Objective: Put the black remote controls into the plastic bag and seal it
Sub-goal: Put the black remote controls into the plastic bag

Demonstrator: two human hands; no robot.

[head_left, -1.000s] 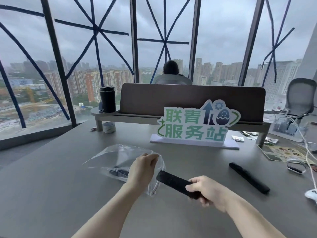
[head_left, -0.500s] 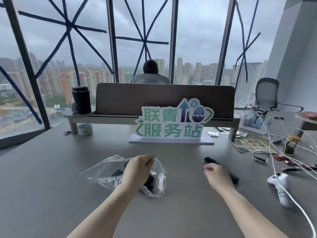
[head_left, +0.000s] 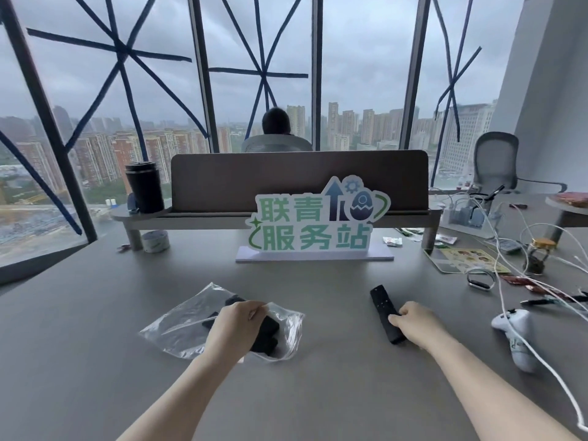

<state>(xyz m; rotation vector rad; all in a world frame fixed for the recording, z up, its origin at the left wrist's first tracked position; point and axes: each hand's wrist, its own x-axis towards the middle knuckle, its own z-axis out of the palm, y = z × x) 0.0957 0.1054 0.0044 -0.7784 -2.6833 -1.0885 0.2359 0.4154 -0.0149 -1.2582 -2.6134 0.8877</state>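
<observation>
A clear plastic bag (head_left: 178,326) lies on the grey table, its mouth facing right. Black remote controls (head_left: 269,337) lie inside it, partly hidden by my left hand (head_left: 237,326), which pinches the upper lip of the bag's mouth. To the right a long black remote control (head_left: 381,305) lies on the table. My right hand (head_left: 416,323) closes its fingers around the near end of that remote, which still rests on the table.
A green-and-white sign (head_left: 318,224) stands behind the bag. A white game controller (head_left: 517,335), white cables (head_left: 506,288), a wristband (head_left: 480,280) and a jar (head_left: 537,256) crowd the right side. A desk divider (head_left: 299,183), a black tumbler (head_left: 144,187) and a seated person are behind.
The remote my right hand held a second ago now lies in the bag. My right hand moved right to the other remote and closed on its near end. The camera view shifted right.
</observation>
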